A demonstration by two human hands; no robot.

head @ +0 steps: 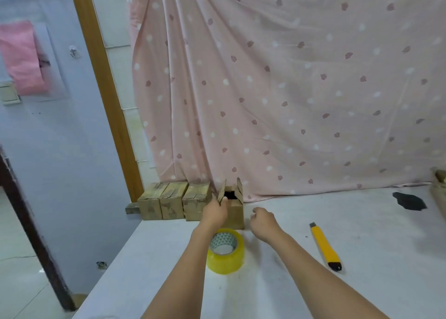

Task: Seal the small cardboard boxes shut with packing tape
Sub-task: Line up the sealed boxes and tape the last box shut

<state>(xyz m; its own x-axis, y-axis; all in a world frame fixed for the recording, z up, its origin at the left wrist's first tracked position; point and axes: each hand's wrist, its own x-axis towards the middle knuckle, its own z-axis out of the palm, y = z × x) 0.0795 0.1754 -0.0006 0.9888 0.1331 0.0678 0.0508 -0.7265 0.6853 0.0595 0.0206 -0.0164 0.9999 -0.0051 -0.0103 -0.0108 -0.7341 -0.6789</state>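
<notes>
Pink patterned cloth (pixel 289 89) hangs behind a white counter (pixel 362 270) whose left edge runs beside a pale blue wall. At the right edge a brownish thing (pixel 439 188) is cut off by the frame, and a dark flat scrap (pixel 409 201) near it is too unclear to name. Along the back edge by the left corner stand three closed boxes (pixel 173 204) in a row, touching. Just right of them is an open box (pixel 235 211), flaps upright, its inside dark. The left hand (pixel 214 213) pinches the open box's left flap, hiding part of the front. The right hand (pixel 263 222) is just beside the box, fingers loosely curled, holding nothing. A yellowish tape roll (pixel 225 252) lies between the forearms; a yellow knife (pixel 325 247) lies to the right.
</notes>
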